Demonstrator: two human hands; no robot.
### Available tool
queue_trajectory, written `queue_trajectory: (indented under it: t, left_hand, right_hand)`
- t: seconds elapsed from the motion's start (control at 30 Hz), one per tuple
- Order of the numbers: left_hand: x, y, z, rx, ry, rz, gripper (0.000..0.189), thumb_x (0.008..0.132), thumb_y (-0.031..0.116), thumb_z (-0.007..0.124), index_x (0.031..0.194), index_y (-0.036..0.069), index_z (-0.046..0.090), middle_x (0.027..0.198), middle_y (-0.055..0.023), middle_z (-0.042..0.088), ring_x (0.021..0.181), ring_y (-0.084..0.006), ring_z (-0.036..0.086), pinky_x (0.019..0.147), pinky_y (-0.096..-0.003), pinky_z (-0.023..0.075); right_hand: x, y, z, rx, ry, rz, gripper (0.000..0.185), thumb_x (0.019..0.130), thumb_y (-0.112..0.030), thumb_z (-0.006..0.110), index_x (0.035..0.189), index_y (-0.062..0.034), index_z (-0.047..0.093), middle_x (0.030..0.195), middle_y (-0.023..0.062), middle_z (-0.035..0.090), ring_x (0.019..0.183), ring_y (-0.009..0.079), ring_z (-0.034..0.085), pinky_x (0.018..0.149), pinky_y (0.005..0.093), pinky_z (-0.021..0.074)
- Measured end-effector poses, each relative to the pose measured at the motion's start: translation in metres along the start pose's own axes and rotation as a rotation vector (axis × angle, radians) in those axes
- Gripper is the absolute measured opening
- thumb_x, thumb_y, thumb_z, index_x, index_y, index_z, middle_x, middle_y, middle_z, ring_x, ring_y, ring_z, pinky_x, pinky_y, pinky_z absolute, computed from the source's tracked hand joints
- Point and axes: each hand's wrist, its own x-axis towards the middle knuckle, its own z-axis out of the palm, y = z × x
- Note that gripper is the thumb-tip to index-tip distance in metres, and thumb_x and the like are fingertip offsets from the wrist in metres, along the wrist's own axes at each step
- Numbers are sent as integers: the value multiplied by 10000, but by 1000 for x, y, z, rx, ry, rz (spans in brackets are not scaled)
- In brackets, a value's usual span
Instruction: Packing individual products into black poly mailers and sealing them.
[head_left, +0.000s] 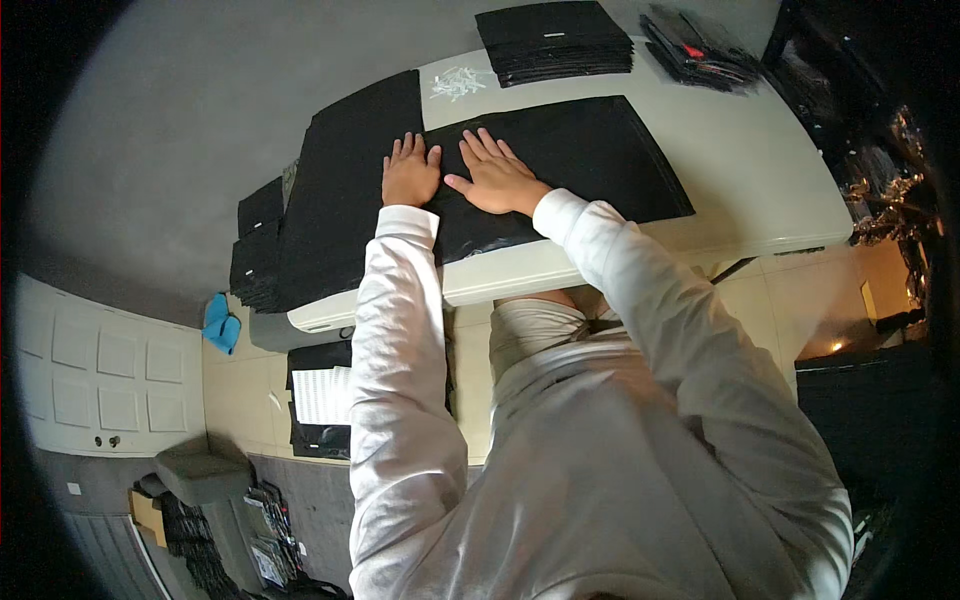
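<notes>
Both hands lie flat, palms down, on black sheet material across a white table (757, 165). My left hand (411, 171) rests near the right edge of a large black sheet (349, 172), its thumb by the border with a second piece. My right hand (495, 172) presses on that second piece, a shiny-edged black sheet or flat bag (600, 157), with the fingers spread and pointing away from me. Neither hand grips anything. A small pile of white strips (457, 82) lies beyond the hands. What is under the palms is hidden.
At the table's far side sit a stack of black folded pieces (555, 45) and plastic-wrapped dark packets (697, 52). More black stacks (255, 262) stand at the left end. Below left, white printed sheets (321, 396) lie on black material. A blue item (221, 324) is on the floor.
</notes>
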Motion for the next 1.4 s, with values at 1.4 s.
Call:
queue_trajectory:
  t: [1.4]
  left_hand:
    - [13,88,11,23,-200,283,550,1060,308,333,1554,65,356,1652,-93,291,1530,-346,236,1196,-643,225]
  right_hand:
    - [-178,69,-54,-231,227,134,714,1010,-475,525,1472,61,426,1576,265,348,1475,460,293,1180,595,268]
